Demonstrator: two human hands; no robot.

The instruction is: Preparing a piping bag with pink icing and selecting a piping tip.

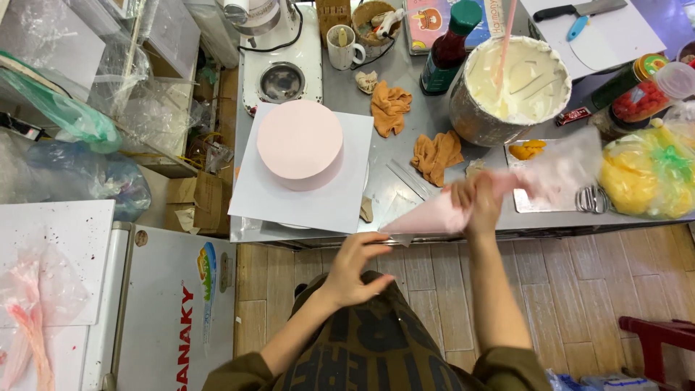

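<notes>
A round cake [300, 143] coated in smooth pink cream sits on a square white board [304, 195] on the steel counter [405, 108]. My right hand [474, 201] grips the twisted middle of a pink piping bag [434, 216], its loose top end blurred toward the right. My left hand [356, 266] hovers just below the bag's pointed tip at the counter's front edge, fingers apart, holding nothing. A large metal bowl [507, 90] of white cream with a pink spatula stands behind the bag.
Two orange cloths [413, 130] lie on the counter. A stand mixer [279, 51], a mug, a dark bottle and a cutting board with a knife [579, 11] sit at the back. Jars and bagged yellow fruit [648, 174] fill the right. A white chest freezer [166, 311] stands at left.
</notes>
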